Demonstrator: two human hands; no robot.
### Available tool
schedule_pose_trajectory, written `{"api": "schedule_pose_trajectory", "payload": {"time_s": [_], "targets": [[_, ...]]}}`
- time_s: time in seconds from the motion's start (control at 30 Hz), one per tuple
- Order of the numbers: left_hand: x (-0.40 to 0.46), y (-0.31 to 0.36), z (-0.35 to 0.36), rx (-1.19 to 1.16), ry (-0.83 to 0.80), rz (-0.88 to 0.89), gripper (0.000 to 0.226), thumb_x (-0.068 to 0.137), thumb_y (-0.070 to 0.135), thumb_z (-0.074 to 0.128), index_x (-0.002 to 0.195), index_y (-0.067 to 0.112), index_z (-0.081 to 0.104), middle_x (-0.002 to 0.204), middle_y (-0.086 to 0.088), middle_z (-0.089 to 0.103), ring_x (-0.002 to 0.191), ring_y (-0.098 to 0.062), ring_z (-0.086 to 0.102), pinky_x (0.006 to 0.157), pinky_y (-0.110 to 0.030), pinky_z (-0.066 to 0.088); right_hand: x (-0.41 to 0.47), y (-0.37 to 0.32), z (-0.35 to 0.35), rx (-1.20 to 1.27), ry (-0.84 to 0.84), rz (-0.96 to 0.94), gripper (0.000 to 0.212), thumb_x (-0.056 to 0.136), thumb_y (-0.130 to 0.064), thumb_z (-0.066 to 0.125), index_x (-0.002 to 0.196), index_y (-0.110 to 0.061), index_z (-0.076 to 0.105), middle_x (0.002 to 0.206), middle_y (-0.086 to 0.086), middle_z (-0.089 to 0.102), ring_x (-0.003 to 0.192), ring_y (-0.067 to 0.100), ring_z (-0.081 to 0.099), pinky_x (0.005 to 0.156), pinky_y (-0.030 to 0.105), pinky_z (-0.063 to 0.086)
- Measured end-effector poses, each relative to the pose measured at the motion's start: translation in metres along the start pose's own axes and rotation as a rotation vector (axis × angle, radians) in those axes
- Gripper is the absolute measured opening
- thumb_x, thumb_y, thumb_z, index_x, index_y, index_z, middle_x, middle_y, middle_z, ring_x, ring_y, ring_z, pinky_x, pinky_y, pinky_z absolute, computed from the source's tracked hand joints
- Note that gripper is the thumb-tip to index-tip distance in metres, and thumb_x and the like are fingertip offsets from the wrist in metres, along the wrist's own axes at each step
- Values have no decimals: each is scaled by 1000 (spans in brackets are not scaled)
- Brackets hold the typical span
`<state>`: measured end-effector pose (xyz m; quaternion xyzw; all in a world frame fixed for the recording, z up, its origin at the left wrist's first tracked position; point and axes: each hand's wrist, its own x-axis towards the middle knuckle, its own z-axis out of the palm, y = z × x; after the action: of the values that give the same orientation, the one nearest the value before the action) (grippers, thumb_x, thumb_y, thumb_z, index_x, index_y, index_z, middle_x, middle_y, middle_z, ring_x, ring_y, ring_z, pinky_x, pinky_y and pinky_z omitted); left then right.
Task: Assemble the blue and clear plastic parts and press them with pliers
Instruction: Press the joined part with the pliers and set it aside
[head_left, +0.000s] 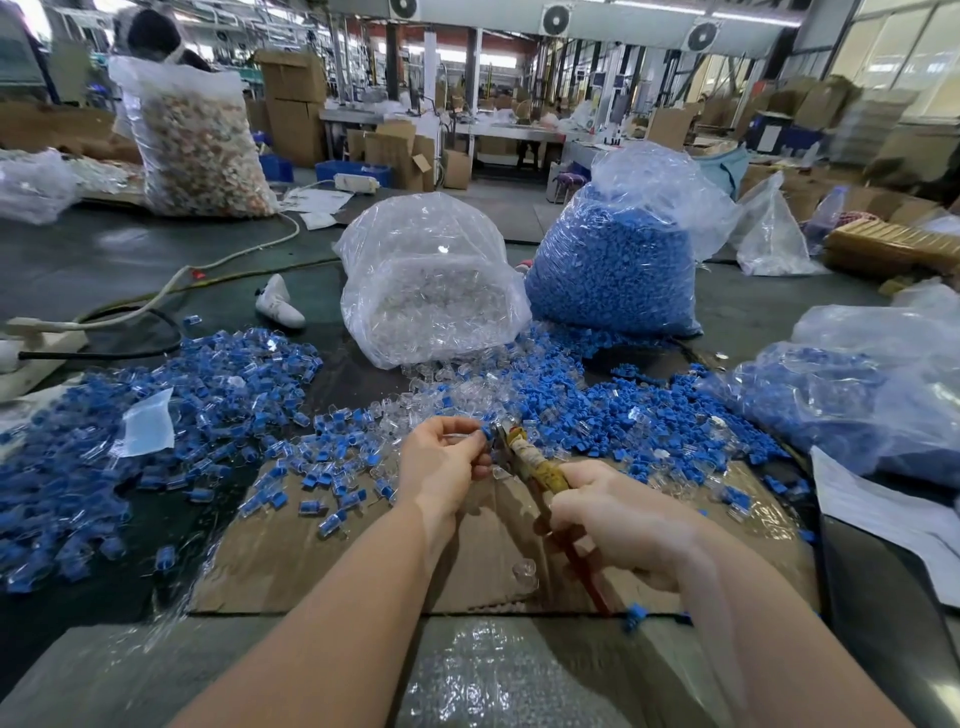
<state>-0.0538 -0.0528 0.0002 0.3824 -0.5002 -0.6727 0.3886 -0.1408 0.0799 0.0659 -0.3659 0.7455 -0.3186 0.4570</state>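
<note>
Now — left hand (445, 457) pinches a blue-and-clear part (485, 432) at its fingertips; right hand (618, 519) is curled round the pliers (540, 467) — jaws meeting the part just beyond the left fingers.

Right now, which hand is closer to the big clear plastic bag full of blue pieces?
The right hand. It grips the yellow-handled pliers below the big clear plastic bag of blue pieces. The left hand sits further left, pinching a small part.
</note>
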Motion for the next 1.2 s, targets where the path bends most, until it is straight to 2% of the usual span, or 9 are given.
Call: {"api": "schedule_pose_trajectory", "payload": {"time_s": [0.1,0.23,0.47,0.67,0.77,1.0,1.13,1.2], "targets": [[0,1,1,15,5,-5,14,89,-2,56,83,10,57,68,-7,59,48,-5,56,45,-13,46,1,0,-1,-12,-2,-9,13,85,1,42,89,-10,49,85,12,50,76,23,49,69,35,38],[-3,6,0,83,-7,19,12,89,0,56,85,11,58,71,-7,61,52,-6,56,46,-12,46,1,1,-1,-39,8,-27,13,84,0,43,87,-11,48,84,10,49,76,22,47,66,33,37],[-10,11,-1,88,-26,26,12,90,-2,54,86,9,57,72,-8,58,55,-9,54,49,-15,47,1,2,-2,-91,25,-47,9,81,-4,46,83,-12,46,84,11,49,75,23,49,70,38,38],[-10,11,-1,54,-44,-27,11,90,-1,54,87,9,57,73,-7,59,53,-6,54,49,-15,47,0,1,-3,-119,5,-41,13,80,-6,46,92,-11,51,90,14,53,78,25,53,72,40,40],[-11,10,0,54,-27,-23,12,90,-2,53,86,9,58,72,-7,59,50,-4,53,46,-13,46,-2,0,-2,-109,-8,-48,9,83,-3,45,89,-8,49,87,12,53,74,23,54,68,37,42],[-14,10,1,59,-8,-26,13,90,-2,53,87,10,58,74,-7,59,56,-8,53,47,-14,45,-2,2,6,-202,78,-101,14,86,-2,39,81,-12,48,78,12,49,68,22,44,61,34,33],[-15,10,1,62,1,-30,13,91,-1,52,89,10,59,79,-9,61,60,-10,55,47,-14,46,-1,2,8,-274,103,-147,16,87,-6,43,75,-15,47,71,2,46,56,14,41,50,24,32],[-17,10,0,45,21,-41,10,91,0,52,93,8,59,83,-11,62,65,-14,57,52,-20,51,-1,4,9,-234,111,-161,10,85,-6,48,82,-14,54,74,1,50,53,11,42,45,20,32]]}}
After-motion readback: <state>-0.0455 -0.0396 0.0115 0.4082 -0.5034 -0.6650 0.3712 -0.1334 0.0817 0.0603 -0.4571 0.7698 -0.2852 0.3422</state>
